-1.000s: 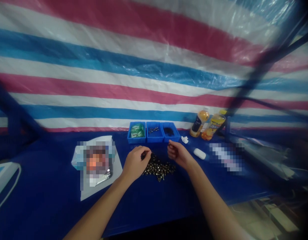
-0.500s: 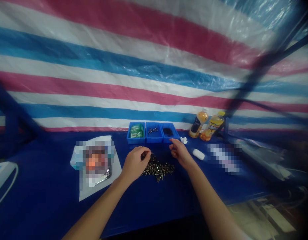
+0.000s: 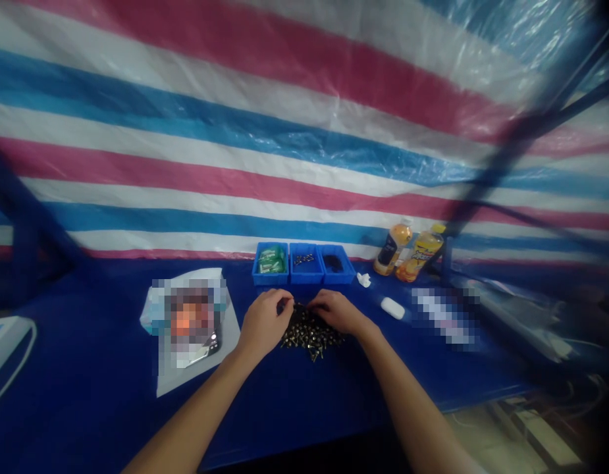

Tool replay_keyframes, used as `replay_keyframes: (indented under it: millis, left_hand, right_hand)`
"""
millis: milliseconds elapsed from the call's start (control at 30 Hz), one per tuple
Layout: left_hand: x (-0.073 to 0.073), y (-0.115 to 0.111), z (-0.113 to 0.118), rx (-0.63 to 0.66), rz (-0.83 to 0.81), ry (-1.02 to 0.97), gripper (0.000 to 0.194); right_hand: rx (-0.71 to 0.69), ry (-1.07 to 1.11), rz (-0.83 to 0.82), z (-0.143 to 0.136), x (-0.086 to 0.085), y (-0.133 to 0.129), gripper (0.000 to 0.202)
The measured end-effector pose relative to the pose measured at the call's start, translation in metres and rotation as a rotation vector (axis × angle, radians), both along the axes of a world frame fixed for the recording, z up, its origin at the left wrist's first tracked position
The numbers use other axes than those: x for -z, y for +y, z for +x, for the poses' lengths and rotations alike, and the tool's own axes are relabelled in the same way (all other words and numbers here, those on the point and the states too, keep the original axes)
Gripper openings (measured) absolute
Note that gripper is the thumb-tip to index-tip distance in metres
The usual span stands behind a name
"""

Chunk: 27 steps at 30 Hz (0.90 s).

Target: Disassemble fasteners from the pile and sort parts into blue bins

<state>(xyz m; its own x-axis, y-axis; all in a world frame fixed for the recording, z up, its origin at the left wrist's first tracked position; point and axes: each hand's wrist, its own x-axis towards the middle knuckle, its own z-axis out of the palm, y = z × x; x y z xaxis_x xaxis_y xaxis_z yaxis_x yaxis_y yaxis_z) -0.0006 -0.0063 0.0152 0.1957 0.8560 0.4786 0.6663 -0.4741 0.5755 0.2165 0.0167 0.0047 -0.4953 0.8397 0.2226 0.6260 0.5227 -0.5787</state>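
Note:
A heap of small dark and brass-coloured metal pieces (image 3: 311,337) lies on the blue table between my hands. My left hand (image 3: 267,321) is at the heap's left side, thumb and fingers closed in a pinch; whatever is between them is too small to make out. On the far right side of the heap, my right hand (image 3: 338,312) has its fingers bent down and drawn together at the pieces. Its fingertips partly hide what they touch. Just beyond stand three blue bins: the left bin (image 3: 270,279) holds green-and-white packets, the middle bin (image 3: 307,275) small metal parts, the right bin (image 3: 340,277) dark parts.
To the left, a partly blurred white sheet (image 3: 225,368) bears a phone-like object. On the right are a white oval case (image 3: 392,308), crumpled tissue (image 3: 364,280) and two drink bottles (image 3: 393,247) (image 3: 420,253). Striped sheeting (image 3: 235,191) hangs behind the table.
My right hand has come down from near the right bin to the heap, its fingers drawing in. My left hand has stayed pinched at nearly the same spot.

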Motion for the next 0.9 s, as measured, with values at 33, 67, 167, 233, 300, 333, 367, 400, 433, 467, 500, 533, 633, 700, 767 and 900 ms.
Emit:
replay_keyframes:
  millis: [33, 67, 167, 233, 300, 333, 367, 400, 433, 467, 500, 533, 633, 700, 767, 900]
  left_hand:
    - [0.000, 0.000, 0.000, 0.005, 0.006, 0.000, 0.014]
    - [0.000, 0.000, 0.001, 0.006, 0.006, 0.000, 0.014]
    - [0.000, -0.001, 0.002, 0.006, -0.014, 0.004, 0.014]
    - [0.000, -0.002, 0.002, 0.009, -0.025, 0.006, 0.014]
    - [-0.001, -0.002, 0.002, 0.017, -0.028, 0.005, 0.014]
    - [-0.001, -0.002, 0.002, 0.023, -0.028, 0.004, 0.014]
    - [-0.001, -0.003, 0.002, 0.030, -0.028, 0.000, 0.014]
    - [-0.001, -0.003, 0.003, 0.035, -0.028, -0.007, 0.014]
    - [-0.001, -0.003, 0.003, 0.042, -0.027, -0.015, 0.014]
    - [0.000, -0.003, 0.004, 0.050, -0.027, -0.022, 0.013]
    - [0.000, -0.003, 0.005, 0.063, -0.028, -0.028, 0.013]
    - [0.001, -0.003, 0.005, 0.079, -0.028, -0.032, 0.012]
    - [0.002, -0.004, 0.008, 0.120, -0.020, -0.018, 0.013]
    - [0.002, -0.004, 0.009, 0.119, 0.005, 0.009, 0.014]
    - [0.002, -0.005, 0.011, 0.108, 0.044, 0.037, 0.015]
    - [0.003, -0.005, 0.014, 0.133, 0.099, 0.036, 0.011]
  right_hand:
    - [0.010, -0.012, 0.001, 0.000, 0.001, 0.001, 0.026]
    - [0.017, -0.022, 0.003, -0.001, 0.001, 0.001, 0.024]
    - [0.020, -0.030, 0.016, -0.001, 0.002, 0.001, 0.022]
    - [0.030, -0.018, 0.026, 0.002, 0.003, 0.000, 0.021]
    - [0.069, 0.003, 0.042, 0.006, 0.003, -0.002, 0.019]
    - [0.100, 0.014, 0.053, 0.008, 0.003, -0.003, 0.017]
    - [0.134, 0.027, 0.066, 0.010, 0.003, -0.004, 0.016]
    - [0.170, 0.042, 0.079, 0.012, 0.003, -0.005, 0.015]
    - [0.204, 0.064, 0.092, 0.013, 0.002, -0.006, 0.014]
    - [0.232, 0.094, 0.098, 0.013, 0.001, -0.007, 0.013]
    - [0.255, 0.133, 0.095, 0.012, -0.001, -0.009, 0.011]
    - [0.271, 0.182, 0.081, 0.010, -0.003, -0.011, 0.011]
    - [0.267, 0.346, -0.033, 0.000, -0.011, -0.017, 0.016]
    - [0.218, 0.424, -0.118, -0.008, -0.015, -0.021, 0.020]
    - [0.176, 0.478, -0.179, -0.015, -0.017, -0.024, 0.022]
    - [0.146, 0.547, -0.250, -0.021, -0.016, -0.026, 0.025]
